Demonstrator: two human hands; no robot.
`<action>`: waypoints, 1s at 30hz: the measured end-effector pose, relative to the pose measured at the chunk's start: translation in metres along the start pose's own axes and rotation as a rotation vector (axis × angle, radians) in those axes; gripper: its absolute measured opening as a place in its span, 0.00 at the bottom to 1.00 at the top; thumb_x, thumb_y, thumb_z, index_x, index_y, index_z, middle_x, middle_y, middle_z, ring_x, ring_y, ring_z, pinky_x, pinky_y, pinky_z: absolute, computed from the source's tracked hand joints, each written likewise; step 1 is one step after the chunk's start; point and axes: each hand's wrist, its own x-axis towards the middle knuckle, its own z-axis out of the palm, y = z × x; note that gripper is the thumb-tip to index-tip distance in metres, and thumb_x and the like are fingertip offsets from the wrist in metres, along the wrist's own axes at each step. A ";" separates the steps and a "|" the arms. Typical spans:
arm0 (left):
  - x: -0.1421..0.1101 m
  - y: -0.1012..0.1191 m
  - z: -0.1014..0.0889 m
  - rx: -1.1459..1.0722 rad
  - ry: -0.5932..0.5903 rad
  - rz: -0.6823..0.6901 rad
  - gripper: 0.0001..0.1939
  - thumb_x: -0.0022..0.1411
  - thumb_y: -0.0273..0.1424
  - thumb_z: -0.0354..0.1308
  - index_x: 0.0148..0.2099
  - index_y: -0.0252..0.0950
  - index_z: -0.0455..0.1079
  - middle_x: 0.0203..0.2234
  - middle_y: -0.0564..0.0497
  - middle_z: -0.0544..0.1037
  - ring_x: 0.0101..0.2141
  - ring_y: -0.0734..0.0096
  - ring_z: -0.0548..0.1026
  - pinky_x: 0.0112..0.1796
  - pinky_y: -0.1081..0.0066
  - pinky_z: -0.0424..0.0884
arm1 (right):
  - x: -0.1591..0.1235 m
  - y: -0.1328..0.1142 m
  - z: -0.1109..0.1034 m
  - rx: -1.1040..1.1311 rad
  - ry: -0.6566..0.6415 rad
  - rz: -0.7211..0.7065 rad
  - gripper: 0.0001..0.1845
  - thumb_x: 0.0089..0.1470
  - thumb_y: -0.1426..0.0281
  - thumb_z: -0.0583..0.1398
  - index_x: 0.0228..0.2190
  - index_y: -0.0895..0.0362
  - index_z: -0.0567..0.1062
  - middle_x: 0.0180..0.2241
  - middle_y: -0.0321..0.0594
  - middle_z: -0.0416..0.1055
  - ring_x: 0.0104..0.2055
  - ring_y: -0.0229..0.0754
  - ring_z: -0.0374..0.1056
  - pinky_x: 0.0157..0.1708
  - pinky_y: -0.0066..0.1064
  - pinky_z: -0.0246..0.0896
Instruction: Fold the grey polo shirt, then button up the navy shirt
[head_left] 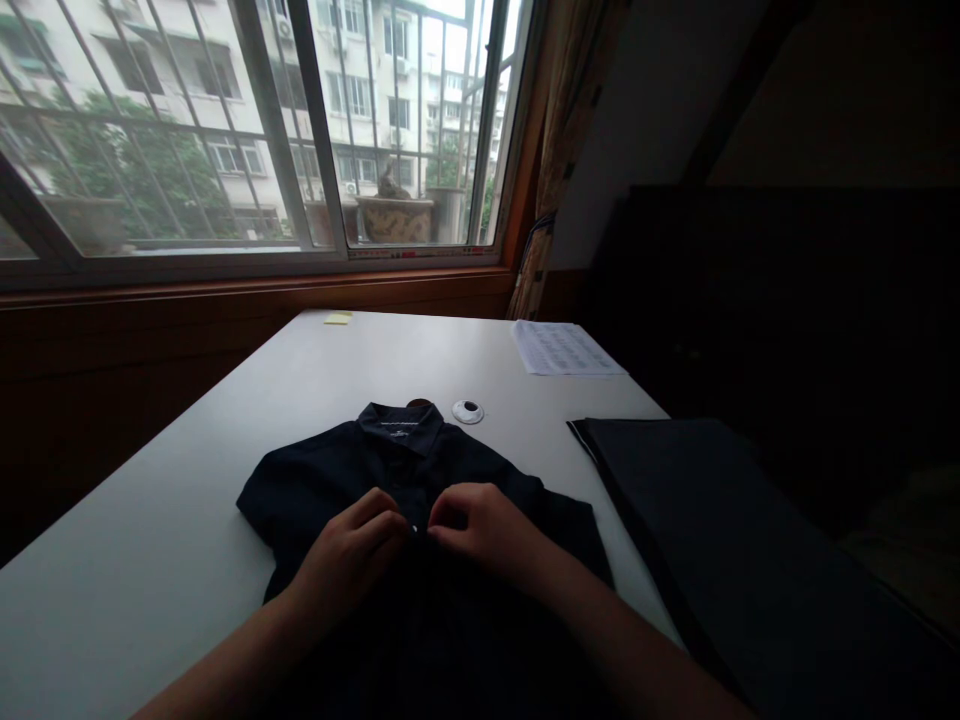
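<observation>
A dark navy collared shirt (322,480) lies face up on the white table (150,520), collar pointing away from me. My left hand (352,555) and my right hand (484,525) meet at the shirt's front placket, just below the collar. Both hands have their fingers curled into a pinch on the placket fabric, with a small pale button showing between the fingertips. My forearms cover the lower part of the shirt.
A small white round disc (468,411) lies beside the collar. A printed sheet (562,348) and a yellow sticky note (337,318) rest near the far edge. A dark flat panel (735,560) sits on the right. A barred window (247,130) stands behind.
</observation>
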 end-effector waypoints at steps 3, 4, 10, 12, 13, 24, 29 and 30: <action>0.001 -0.001 0.000 -0.006 -0.002 0.001 0.05 0.71 0.27 0.53 0.41 0.38 0.70 0.37 0.51 0.71 0.33 0.75 0.74 0.33 0.76 0.72 | 0.000 0.001 0.009 -0.079 0.080 -0.093 0.02 0.54 0.74 0.66 0.32 0.56 0.78 0.32 0.35 0.75 0.35 0.36 0.71 0.35 0.26 0.62; 0.001 -0.001 0.001 -0.008 -0.001 0.003 0.05 0.71 0.27 0.53 0.41 0.38 0.70 0.36 0.52 0.71 0.33 0.75 0.74 0.33 0.76 0.72 | 0.000 0.002 0.012 -0.106 0.096 -0.117 0.02 0.55 0.74 0.65 0.33 0.55 0.78 0.33 0.35 0.75 0.34 0.36 0.71 0.35 0.26 0.62; 0.002 0.000 0.001 -0.012 -0.007 0.005 0.06 0.71 0.27 0.53 0.40 0.38 0.70 0.36 0.52 0.71 0.32 0.75 0.73 0.33 0.76 0.72 | -0.003 0.013 0.024 -0.246 0.111 -0.238 0.03 0.60 0.72 0.61 0.36 0.54 0.76 0.36 0.35 0.73 0.32 0.35 0.70 0.33 0.25 0.61; 0.002 0.002 0.000 -0.010 -0.008 0.008 0.06 0.71 0.27 0.53 0.40 0.37 0.70 0.35 0.52 0.71 0.32 0.75 0.73 0.33 0.76 0.72 | -0.004 0.015 0.024 -0.290 0.110 -0.253 0.03 0.60 0.72 0.61 0.36 0.54 0.76 0.36 0.35 0.73 0.33 0.35 0.71 0.33 0.25 0.61; 0.002 0.003 0.000 -0.007 -0.007 0.008 0.07 0.71 0.27 0.53 0.39 0.37 0.70 0.35 0.52 0.71 0.32 0.75 0.73 0.33 0.77 0.72 | -0.003 0.015 0.023 -0.312 0.103 -0.256 0.02 0.60 0.72 0.61 0.36 0.53 0.76 0.36 0.35 0.73 0.33 0.35 0.71 0.33 0.25 0.61; 0.003 0.002 0.000 0.001 -0.004 0.007 0.07 0.71 0.27 0.53 0.39 0.37 0.70 0.35 0.52 0.71 0.31 0.75 0.73 0.32 0.76 0.71 | -0.005 0.013 0.019 -0.529 0.080 -0.328 0.05 0.63 0.69 0.59 0.36 0.53 0.76 0.34 0.35 0.73 0.30 0.35 0.69 0.27 0.27 0.54; 0.002 0.003 0.000 0.000 0.008 0.020 0.07 0.71 0.27 0.53 0.38 0.37 0.70 0.34 0.52 0.71 0.31 0.75 0.73 0.32 0.76 0.71 | -0.005 0.015 0.021 -0.529 0.100 -0.367 0.07 0.65 0.68 0.57 0.37 0.53 0.76 0.34 0.36 0.75 0.31 0.36 0.69 0.28 0.27 0.54; 0.002 0.002 0.001 0.003 0.015 0.020 0.07 0.71 0.27 0.53 0.38 0.37 0.71 0.34 0.52 0.71 0.31 0.75 0.73 0.32 0.76 0.72 | -0.005 0.016 0.021 -0.531 0.103 -0.371 0.08 0.65 0.68 0.57 0.37 0.53 0.76 0.34 0.36 0.75 0.31 0.36 0.69 0.28 0.27 0.54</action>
